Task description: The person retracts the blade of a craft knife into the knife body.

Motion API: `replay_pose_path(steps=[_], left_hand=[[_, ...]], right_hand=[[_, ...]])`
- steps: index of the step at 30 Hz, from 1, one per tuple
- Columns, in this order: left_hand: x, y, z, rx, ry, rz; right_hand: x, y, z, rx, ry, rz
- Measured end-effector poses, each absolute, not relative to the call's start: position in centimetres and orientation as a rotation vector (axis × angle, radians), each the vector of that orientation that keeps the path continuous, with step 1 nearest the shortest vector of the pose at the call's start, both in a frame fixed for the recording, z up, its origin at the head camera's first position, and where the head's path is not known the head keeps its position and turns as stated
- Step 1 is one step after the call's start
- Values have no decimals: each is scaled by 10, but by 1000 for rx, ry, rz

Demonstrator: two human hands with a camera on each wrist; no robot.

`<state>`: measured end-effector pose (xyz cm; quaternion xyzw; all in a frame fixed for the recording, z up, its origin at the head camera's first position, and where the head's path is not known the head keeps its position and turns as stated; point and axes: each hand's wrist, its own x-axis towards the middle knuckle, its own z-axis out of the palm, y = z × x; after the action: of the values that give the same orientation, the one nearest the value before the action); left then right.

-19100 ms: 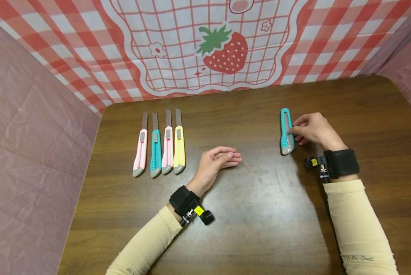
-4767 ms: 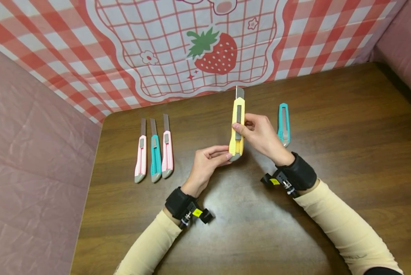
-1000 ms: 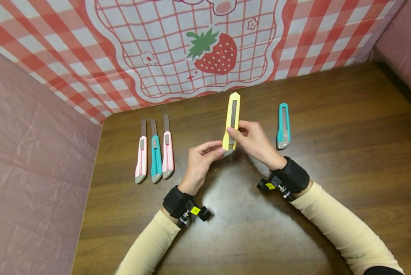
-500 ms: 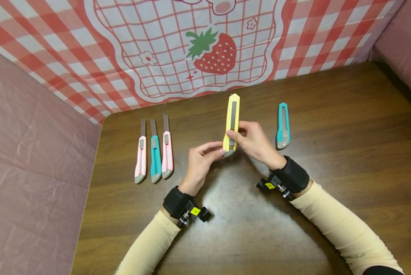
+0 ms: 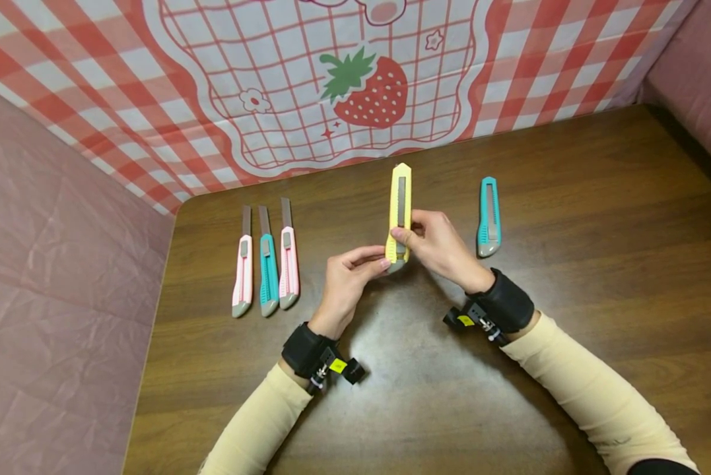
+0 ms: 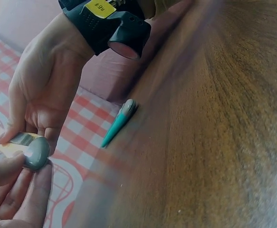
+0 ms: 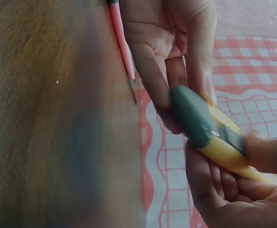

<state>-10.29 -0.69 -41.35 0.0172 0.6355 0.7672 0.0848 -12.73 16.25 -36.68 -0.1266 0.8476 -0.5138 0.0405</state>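
Note:
Both hands hold a yellow box cutter (image 5: 401, 198) upright above the middle of the table. My left hand (image 5: 344, 280) pinches its grey end cap (image 7: 193, 116) between thumb and fingers. My right hand (image 5: 444, 247) grips the lower body, its thumb on the front near the grey slider (image 7: 231, 138). No long blade sticks out at the top; at most a tiny tip shows there. To the right, a teal box cutter (image 5: 488, 218) lies with no blade showing.
On the left lie a pink box cutter (image 5: 243, 270), a teal one (image 5: 269, 277) and another pink one (image 5: 288, 267), blades extended toward the back. Behind the wooden table (image 5: 426, 396) hangs a checked strawberry cloth (image 5: 373, 92).
The yellow box cutter has left the row on the left and is in both hands. Its blade, out 4.8 s ago, has slid into the handle. Over the last second the hands barely moved.

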Motion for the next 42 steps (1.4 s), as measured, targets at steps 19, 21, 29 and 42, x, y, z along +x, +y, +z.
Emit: replay_pose_path(steps=[19,21,29,42], left_hand=[[-105,-8,-412,37,1876,2281],[-105,-9,-412,30,1874,2279],[-105,-9,-413,14,1867,2266],[-105,-8,-411,-8,1853,2257]], right_hand=[[-129,163,-369,-406,2558,-1609],[-129,163,-369,-408,2556,-1611],[-130,163,-370,-399,2543,-1601],[-132,170,-367,-356,2500,-1604]])
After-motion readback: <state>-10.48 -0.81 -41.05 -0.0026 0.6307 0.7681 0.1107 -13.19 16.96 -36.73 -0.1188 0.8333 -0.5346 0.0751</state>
